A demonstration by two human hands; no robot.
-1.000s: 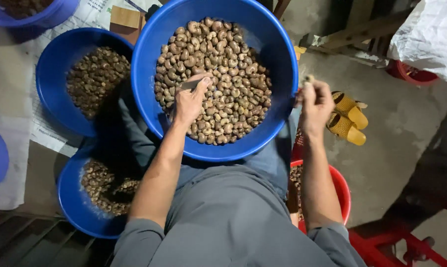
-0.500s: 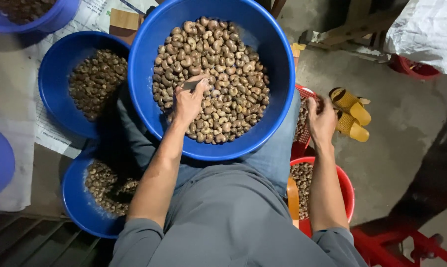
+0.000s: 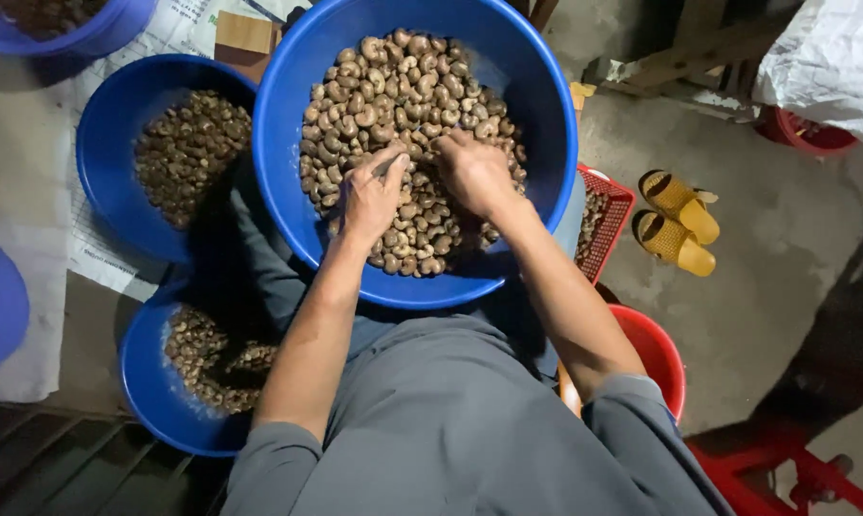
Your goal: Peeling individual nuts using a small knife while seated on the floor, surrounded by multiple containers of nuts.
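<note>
**Both hands in the big nut basin**

We see the large blue basin (image 3: pixel 546 124) in the upper middle of the frame, heaped with brown nuts (image 3: pixel 393 86). Our left hand (image 3: pixel 369 196) rests on the heap, fingers curled and pinching a small grey tool (image 3: pixel 385 166). Our right hand (image 3: pixel 474 172) lies just beside it, fingers dug into the nuts; we cannot tell whether it clasps any. Two smaller blue basins (image 3: pixel 102 134) of nuts sit at the left, a red basket (image 3: pixel 615 205) and yellow sandals (image 3: pixel 675 220) at the right.
</note>
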